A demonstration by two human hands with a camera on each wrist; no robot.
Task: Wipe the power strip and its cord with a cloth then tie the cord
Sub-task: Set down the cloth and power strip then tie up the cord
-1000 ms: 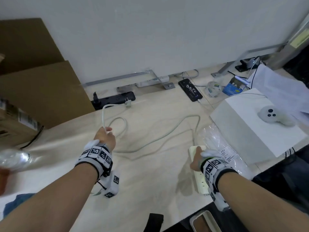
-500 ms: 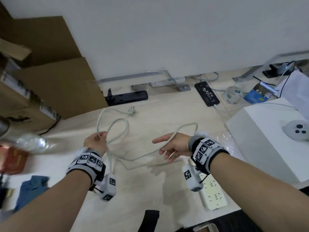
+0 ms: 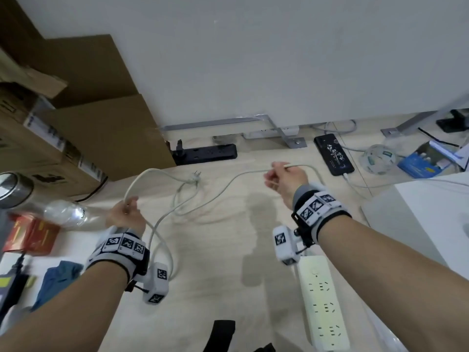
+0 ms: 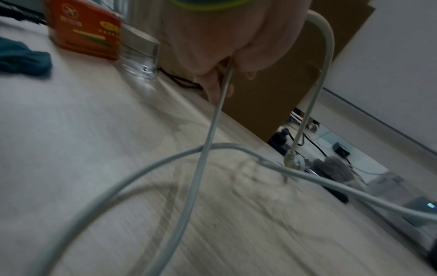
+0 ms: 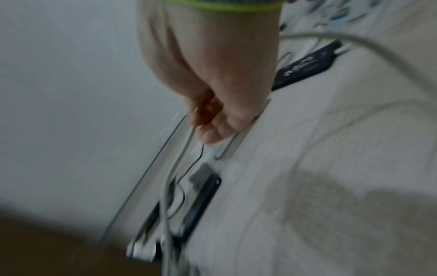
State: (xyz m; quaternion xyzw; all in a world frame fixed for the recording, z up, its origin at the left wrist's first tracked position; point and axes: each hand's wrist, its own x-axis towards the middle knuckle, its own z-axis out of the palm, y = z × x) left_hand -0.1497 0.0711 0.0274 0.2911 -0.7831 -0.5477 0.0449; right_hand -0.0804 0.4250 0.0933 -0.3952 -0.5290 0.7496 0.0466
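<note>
In the head view both hands are raised above the pale wooden table point(image 3: 218, 288), each gripping the white cord point(image 3: 228, 181). The left hand point(image 3: 125, 214), at centre left of the frame, has its fingers point(image 4: 218, 87) curled round the cord. From there one stretch arches up and over toward the plug point(image 3: 195, 176), which lies on the table just below the black power strip point(image 3: 205, 154) near the wall. Another stretch drops from the hand and loops down past the left wrist. The right hand point(image 3: 285, 180), upper centre right, pinches the cord between thumb and curled fingers point(image 5: 208, 130). The cord runs leftward from this hand in a sagging line to the tangle in the middle of the table, and it bends away on the right behind the wrist.

The white power strip point(image 3: 323, 306) lies flat at the lower right of the frame, sockets up, below the right forearm and touched by neither hand. A blue cloth point(image 3: 59, 278) lies crumpled at the lower left edge, well apart from both hands. Nearby are a red box point(image 3: 30, 235) and a clear bottle point(image 3: 68, 212). Cardboard boxes point(image 3: 76, 128) fill the upper left.
</note>
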